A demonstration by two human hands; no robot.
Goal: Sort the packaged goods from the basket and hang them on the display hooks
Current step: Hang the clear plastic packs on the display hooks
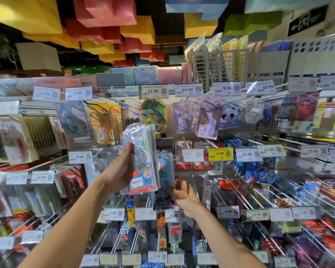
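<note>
Gripping packet stack (143, 151), left hand (120, 171); right hand (183, 192) pinching blue pack (165, 169).

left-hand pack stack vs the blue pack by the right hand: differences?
The pack stack is gripped and raised in the left hand; the blue pack hangs on the display, the right hand at its lower edge. The pack stack is mostly clear with a blue-and-orange label; the blue pack is opaque blue. Both are upright.

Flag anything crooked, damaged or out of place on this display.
The rainbow pack under the 14.50 tag hangs tilted, overlapping its neighbours. One grey tag holder on the top row shows no price. Nothing looks spilled or torn.
</note>
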